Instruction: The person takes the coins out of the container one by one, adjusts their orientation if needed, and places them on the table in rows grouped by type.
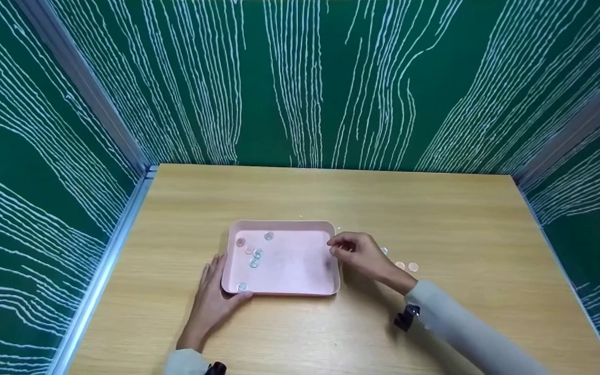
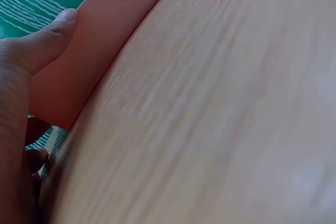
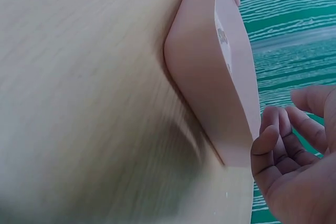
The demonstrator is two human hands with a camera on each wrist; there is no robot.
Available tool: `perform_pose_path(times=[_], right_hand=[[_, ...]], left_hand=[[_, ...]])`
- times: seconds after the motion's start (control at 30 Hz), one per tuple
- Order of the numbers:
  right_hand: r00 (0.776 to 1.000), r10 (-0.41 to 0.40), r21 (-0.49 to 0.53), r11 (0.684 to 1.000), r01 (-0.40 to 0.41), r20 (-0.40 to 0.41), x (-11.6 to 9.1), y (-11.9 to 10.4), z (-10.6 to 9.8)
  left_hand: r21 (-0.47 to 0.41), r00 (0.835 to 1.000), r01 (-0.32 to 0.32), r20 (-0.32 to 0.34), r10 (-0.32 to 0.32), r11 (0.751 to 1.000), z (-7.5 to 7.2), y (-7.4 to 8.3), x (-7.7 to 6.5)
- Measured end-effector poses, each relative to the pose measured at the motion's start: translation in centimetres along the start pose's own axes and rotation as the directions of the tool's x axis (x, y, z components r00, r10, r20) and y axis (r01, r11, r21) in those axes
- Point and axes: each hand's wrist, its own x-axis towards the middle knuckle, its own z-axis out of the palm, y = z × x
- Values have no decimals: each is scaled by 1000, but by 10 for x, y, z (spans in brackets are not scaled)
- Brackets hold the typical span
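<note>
A shallow pink tray (image 1: 300, 225) lies on the wooden table. My left hand (image 1: 211, 307) holds its near-left corner, the fingers along the left side and the thumb (image 2: 55, 38) against the front wall. Several coin-like discs, some silvery and some reddish, lie inside, mostly toward the left; one silvery disc (image 1: 269, 236) is near the back wall. Over the tray's right edge hovers my right hand (image 1: 362, 255), its fingers (image 3: 265, 145) loosely curled and its thumb apart from them. Nothing shows between those fingertips. Pale discs (image 1: 413, 267) lie on the table behind the right wrist, partly hidden.
The wooden table (image 1: 461, 219) extends around the tray. Green panels (image 1: 253, 104) with white wavy lines rise at the back and both sides, with metal frame posts (image 1: 91, 94) at the corners. Tiny pale specks lie behind the tray.
</note>
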Motion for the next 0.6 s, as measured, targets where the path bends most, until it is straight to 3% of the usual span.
perform_pose_path(times=[0.37,0.6], right_hand=[[985,-65,3,998,66,159,21,-5,10],[965,-22,-71,997,42,261,34,-11,15]], left_hand=[[-7,1000,9,7,-9,1000,1,0,1],[-2,1000,8,3,-8,1000,1,-1,1]])
